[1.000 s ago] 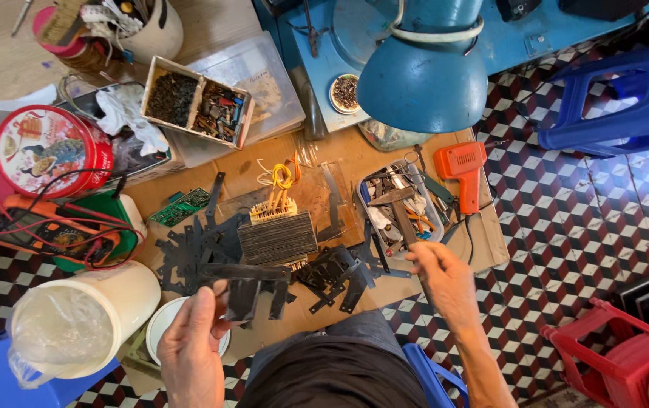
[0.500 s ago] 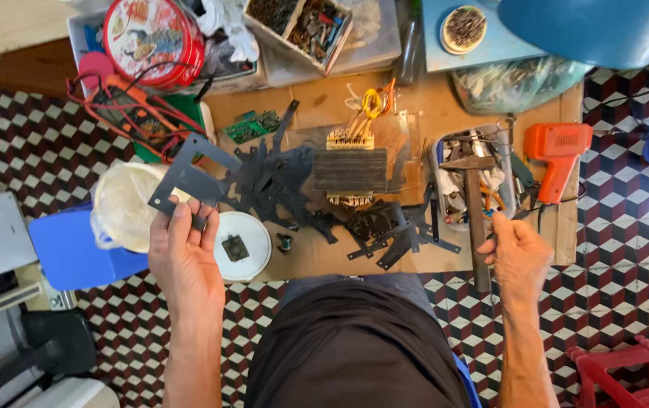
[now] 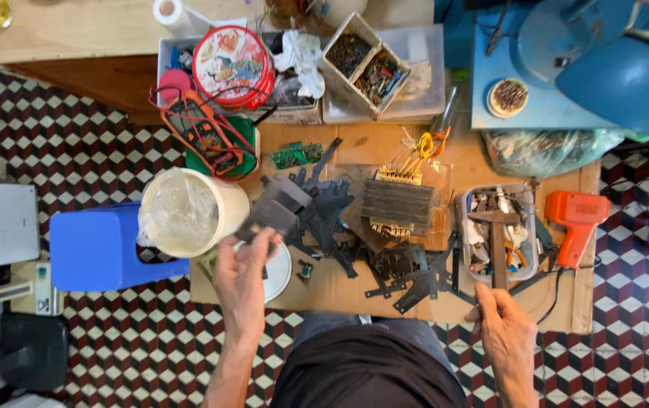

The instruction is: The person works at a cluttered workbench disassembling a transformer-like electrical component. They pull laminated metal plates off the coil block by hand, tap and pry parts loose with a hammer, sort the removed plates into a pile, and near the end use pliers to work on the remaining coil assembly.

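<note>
The left hand (image 3: 243, 281) is closed around a stack of dark, flat metal plates (image 3: 273, 214), the fingers (image 3: 262, 243) curled over the lower edge of the stack so that the plates stick out beyond the fingertips, up and away from the person. Just past those fingertips, to their left, stands a cream plastic bucket (image 3: 188, 211) lined with a clear bag, and beside it a blue stool (image 3: 98, 248). Under the knuckles lies a round white lid (image 3: 279, 272) holding a small dark part.

The right hand (image 3: 502, 326) is wrapped tightly around the wooden handle of a hammer (image 3: 497, 243); the handle runs straight on from the fingers, and the metal head lies across a clear tray of tools (image 3: 483, 234), well beyond the fingertips. To the right of that tray, near the hammer head, lies an orange soldering gun (image 3: 577, 219).

Between the two hands, on the cardboard-covered desk (image 3: 339, 291), loose black plates (image 3: 407, 276) are scattered, nearer to the right fingers than to the left. Further out from both hands sits a transformer core (image 3: 398, 202) with yellow wires at its top. Past it stand a divided box of small parts (image 3: 364, 64), a red round tin (image 3: 232, 64) and an orange meter (image 3: 203, 136) with red leads resting on a green tub.
</note>
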Demonstrator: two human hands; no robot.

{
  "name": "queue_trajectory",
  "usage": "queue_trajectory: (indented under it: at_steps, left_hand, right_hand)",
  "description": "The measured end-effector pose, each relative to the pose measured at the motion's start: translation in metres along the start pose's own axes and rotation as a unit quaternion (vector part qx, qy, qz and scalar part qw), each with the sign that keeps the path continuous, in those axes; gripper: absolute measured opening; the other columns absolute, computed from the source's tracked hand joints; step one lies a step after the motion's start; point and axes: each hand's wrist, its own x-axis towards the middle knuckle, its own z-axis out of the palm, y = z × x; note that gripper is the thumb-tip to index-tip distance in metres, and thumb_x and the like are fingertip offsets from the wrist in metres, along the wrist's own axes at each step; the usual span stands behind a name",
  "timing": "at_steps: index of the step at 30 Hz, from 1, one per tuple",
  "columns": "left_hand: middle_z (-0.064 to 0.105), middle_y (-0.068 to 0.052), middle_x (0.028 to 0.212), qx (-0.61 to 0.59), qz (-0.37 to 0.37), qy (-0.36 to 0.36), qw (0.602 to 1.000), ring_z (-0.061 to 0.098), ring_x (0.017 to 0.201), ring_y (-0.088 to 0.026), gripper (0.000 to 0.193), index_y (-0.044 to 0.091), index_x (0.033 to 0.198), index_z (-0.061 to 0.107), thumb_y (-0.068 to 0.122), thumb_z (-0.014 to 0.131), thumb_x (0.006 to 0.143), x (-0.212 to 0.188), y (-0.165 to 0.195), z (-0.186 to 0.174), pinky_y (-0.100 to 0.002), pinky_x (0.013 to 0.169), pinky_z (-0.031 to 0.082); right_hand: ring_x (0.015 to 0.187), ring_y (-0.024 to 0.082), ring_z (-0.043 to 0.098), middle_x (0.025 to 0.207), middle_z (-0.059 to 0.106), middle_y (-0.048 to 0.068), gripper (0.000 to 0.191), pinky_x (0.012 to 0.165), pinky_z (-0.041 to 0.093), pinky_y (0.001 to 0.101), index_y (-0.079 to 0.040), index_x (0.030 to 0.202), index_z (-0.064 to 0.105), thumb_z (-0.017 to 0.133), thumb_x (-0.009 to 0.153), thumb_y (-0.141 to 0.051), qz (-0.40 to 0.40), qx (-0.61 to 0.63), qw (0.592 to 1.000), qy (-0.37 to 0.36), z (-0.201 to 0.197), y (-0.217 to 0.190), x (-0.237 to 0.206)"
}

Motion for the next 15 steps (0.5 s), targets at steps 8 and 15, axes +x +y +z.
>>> queue_trajectory:
  at_steps: [8,15]
  left_hand:
    - [0.078,-0.012,0.105,-0.035,-0.052,-0.324,0.944,0.073,0.094,-0.015,0.017,-0.002,0.112,0.063,0.007,0.065,0.098,-0.025,-0.017,0.059,-0.029,0.085,0.059]
    - [0.079,-0.009,0.099,0.087,-0.052,-0.25,0.963,0.075,0.086,-0.014,0.02,-0.001,0.111,0.07,0.011,0.064,0.096,-0.044,-0.002,0.057,-0.03,0.082,0.062]
  right_hand:
    - [0.066,0.017,0.049,0.071,0.05,0.007,0.04,0.064,0.043,0.0325,0.002,0.074,0.056,0.059,0.1,-0.029,-0.218,-0.013,0.974,0.062,-0.017,-0.023,-0.031]
    - [0.061,0.017,0.041,0.067,0.048,0.009,0.042,0.057,0.038,0.0341,-0.001,0.083,0.06,0.051,0.107,-0.034,-0.106,0.07,0.985,-0.116,-0.002,-0.073,-0.05]
